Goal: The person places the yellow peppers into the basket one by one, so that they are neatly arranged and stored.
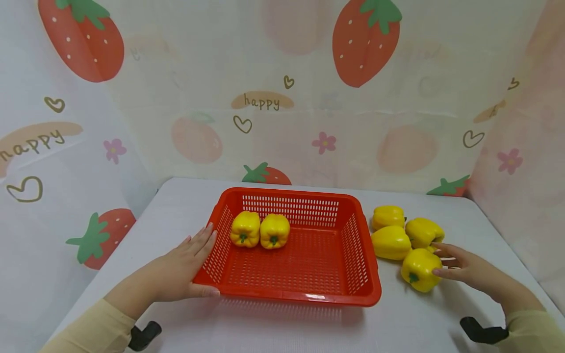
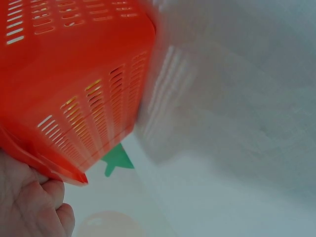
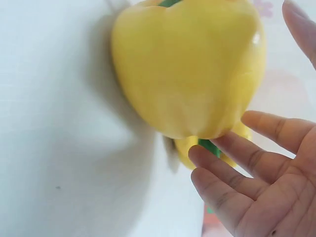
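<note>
A red plastic basket (image 1: 282, 294) with slotted walls sits on the white table, two yellow bell peppers (image 1: 244, 229) side by side in its left half. My left hand (image 1: 187, 267) rests along the basket's left rim, fingers extended and thumb at the front corner. From the left wrist, the left hand (image 2: 32, 202) shows against the rim of the slotted basket (image 2: 59, 94). Right of the basket lie several more yellow peppers (image 1: 390, 242). At the nearest yellow pepper (image 1: 421, 269), my right hand (image 1: 463, 267) has its fingers spread, fingertips right beside it.
White table surface (image 1: 287, 331) extends in front of the basket. A printed cloth (image 1: 309, 113) with strawberries and hearts stands behind and on both sides. A black strap end (image 1: 483, 331) sticks out from the right wrist, with a similar one on the left.
</note>
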`<action>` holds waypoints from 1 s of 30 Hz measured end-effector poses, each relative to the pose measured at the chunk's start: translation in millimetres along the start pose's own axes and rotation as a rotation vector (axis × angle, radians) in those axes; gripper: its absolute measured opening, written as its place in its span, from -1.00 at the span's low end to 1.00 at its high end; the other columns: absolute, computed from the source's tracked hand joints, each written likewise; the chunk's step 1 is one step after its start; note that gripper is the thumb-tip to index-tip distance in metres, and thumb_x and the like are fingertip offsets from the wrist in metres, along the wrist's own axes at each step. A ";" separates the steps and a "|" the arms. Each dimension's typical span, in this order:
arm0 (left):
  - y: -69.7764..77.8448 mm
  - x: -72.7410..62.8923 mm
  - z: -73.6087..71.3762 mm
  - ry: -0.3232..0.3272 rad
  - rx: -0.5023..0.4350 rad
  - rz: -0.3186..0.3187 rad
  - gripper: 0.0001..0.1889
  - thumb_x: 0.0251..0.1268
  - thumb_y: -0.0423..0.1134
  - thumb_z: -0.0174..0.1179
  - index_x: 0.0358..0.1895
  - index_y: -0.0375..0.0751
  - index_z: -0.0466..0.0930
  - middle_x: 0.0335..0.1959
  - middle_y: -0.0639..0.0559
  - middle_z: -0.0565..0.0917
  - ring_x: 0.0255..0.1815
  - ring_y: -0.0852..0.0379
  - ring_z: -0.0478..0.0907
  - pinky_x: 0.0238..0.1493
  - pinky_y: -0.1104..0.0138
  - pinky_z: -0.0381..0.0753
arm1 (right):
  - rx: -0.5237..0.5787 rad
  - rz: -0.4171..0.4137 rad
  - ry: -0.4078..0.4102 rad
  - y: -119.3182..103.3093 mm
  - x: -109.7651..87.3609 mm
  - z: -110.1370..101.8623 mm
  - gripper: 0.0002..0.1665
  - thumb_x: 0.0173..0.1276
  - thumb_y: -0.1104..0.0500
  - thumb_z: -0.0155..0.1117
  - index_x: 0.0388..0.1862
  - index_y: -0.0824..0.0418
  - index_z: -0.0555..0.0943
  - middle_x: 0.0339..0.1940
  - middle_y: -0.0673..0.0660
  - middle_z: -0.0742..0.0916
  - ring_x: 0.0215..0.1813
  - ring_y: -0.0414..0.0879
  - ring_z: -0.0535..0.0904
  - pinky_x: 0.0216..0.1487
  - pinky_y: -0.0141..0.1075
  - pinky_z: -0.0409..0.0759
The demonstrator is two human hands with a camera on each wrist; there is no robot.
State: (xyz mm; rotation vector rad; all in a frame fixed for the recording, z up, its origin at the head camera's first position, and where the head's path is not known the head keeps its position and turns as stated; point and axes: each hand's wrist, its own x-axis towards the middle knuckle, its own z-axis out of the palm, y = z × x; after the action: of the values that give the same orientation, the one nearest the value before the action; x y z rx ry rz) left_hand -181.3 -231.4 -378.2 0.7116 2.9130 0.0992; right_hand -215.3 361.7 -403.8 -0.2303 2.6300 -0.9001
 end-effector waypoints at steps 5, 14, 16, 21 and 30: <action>-0.6 0.6 0.2 0.000 -0.005 -0.001 0.22 -0.19 0.55 0.00 0.44 -0.26 -0.17 0.47 -0.15 -0.19 0.46 -0.08 -0.21 0.36 -0.03 -0.02 | 0.022 0.008 0.005 2.2 0.0 4.9 -0.08 0.26 -0.09 0.19 0.37 0.40 0.07 0.30 0.53 0.22 0.18 0.40 0.31 -0.01 0.19 0.44; -0.2 -0.5 -1.0 -0.010 -0.018 -0.012 0.24 -0.21 0.57 -0.03 0.44 -0.26 -0.17 0.47 -0.15 -0.18 0.46 -0.10 -0.18 0.35 -0.05 -0.01 | 0.035 0.081 -0.007 2.2 -0.3 14.0 0.00 0.20 -0.14 0.24 0.40 0.35 0.04 0.32 0.53 0.16 0.17 0.37 0.32 -0.01 0.23 0.39; 0.0 -0.4 -0.8 -0.009 -0.018 -0.015 0.24 -0.22 0.57 -0.04 0.44 -0.25 -0.17 0.47 -0.15 -0.18 0.46 -0.09 -0.18 0.35 -0.04 -0.01 | 0.033 0.091 -0.004 1.6 -0.1 14.7 0.02 0.19 -0.15 0.24 0.40 0.35 0.03 0.32 0.53 0.16 0.16 0.36 0.33 -0.02 0.23 0.39; 0.4 -0.3 -0.5 -0.003 -0.022 -0.016 0.23 -0.21 0.56 -0.01 0.44 -0.25 -0.16 0.47 -0.15 -0.18 0.46 -0.09 -0.18 0.35 -0.04 -0.01 | 0.032 0.087 -0.002 1.9 0.9 15.3 0.02 0.18 -0.14 0.25 0.41 0.34 0.02 0.33 0.52 0.16 0.16 0.35 0.34 -0.03 0.23 0.39; -0.5 0.4 1.2 0.011 -0.012 -0.004 0.22 -0.20 0.56 -0.02 0.44 -0.25 -0.16 0.47 -0.14 -0.17 0.46 -0.09 -0.18 0.35 -0.03 -0.01 | 0.031 0.099 0.020 5.7 1.7 17.2 0.03 0.19 -0.17 0.23 0.40 0.37 0.02 0.32 0.53 0.15 0.18 0.39 0.30 -0.01 0.22 0.39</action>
State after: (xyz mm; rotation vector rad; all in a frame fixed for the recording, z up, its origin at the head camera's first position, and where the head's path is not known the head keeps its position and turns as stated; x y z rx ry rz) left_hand -181.8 -231.6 -379.5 0.7054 2.9217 0.1212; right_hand -210.5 356.1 -420.4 -0.0829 2.6177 -0.9138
